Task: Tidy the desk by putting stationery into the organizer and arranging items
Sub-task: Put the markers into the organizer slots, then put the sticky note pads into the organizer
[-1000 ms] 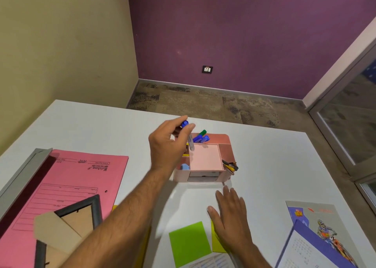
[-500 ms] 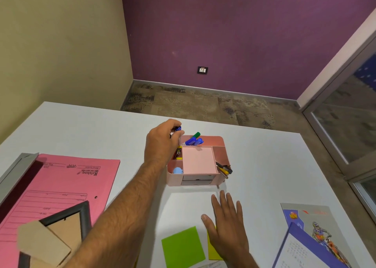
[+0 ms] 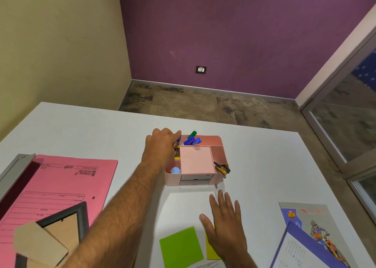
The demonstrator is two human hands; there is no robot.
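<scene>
A pink desk organizer [image 3: 217,140] stands mid-table with blue and green markers [image 3: 191,140] upright in its back slot, pencils [image 3: 221,168] sticking out on the right and a light blue item [image 3: 175,170] in the front left cell. My left hand [image 3: 162,145] is over the organizer's left side, fingers curled round a blue pen [image 3: 179,140] that is partly down in a slot. My right hand [image 3: 225,221] lies flat on the table in front of the organizer, its palm over a yellow sticky pad [image 3: 210,251]. A green sticky pad [image 3: 181,246] lies beside it.
A pink file folder [image 3: 67,186] lies at left with a dark picture frame [image 3: 67,219] and a cardboard piece [image 3: 38,245] on it. A grey board [image 3: 12,172] is at the far left edge. A printed booklet [image 3: 309,221] and calendar [image 3: 297,251] sit at lower right.
My left hand has lowered the blue pen from above the organizer down into its left slot. My right hand has stayed flat on the table.
</scene>
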